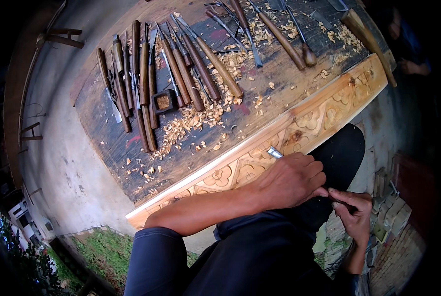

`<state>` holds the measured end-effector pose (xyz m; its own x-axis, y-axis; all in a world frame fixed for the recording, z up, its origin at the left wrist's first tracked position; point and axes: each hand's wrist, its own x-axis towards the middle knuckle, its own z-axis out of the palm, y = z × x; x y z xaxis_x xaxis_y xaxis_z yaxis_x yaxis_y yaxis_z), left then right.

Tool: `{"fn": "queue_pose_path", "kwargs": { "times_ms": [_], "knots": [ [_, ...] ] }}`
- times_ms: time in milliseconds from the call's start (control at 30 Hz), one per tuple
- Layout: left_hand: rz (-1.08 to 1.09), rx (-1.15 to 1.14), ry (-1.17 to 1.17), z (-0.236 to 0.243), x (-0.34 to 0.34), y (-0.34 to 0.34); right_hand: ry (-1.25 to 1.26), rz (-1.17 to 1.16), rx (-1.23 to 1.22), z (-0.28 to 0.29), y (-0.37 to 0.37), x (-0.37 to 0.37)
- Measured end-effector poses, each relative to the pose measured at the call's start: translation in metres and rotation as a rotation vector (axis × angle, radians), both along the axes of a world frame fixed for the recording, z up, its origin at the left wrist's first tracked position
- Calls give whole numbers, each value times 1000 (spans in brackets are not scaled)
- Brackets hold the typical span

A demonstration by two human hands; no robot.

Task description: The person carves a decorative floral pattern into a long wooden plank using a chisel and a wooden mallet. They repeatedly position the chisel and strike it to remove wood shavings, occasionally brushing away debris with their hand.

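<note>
1. Across the bench (264, 116) I see wood-handled tools (144, 74), pale shavings (200, 118) among them, and a small dark square box (156, 104) holding chips.
2. A wooden bar (366, 42) stands at the carved board (250, 170)'s upper right end; the left forearm (215, 200) crosses its lower left, hiding some pattern from me.
3. The board lies along the bench's near edge, long axis slanting from lower left to upper right.
4. It is pale wood, cut with lobed flowers, darkly knotted.
5. The left hand (294, 180)'s fingers wrap a metal-tipped tool (274, 152), its tip pointing up-left over the board; the right hand (354, 209)'s fingertips meet that hand, on what I cannot tell.
</note>
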<state>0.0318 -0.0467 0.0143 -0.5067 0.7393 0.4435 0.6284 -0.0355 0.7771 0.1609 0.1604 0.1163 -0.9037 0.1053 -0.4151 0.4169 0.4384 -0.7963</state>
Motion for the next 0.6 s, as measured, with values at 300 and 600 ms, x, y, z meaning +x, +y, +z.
{"fn": "queue_pose_path", "kwargs": {
  "times_ms": [300,600],
  "knots": [
    [-96,111,179,6,5,-19,147,-58,49,-4,-48,49],
    [-271,-21,145,-2,8,-27,193,-194,-139,-57,-116,110]
  ]
}}
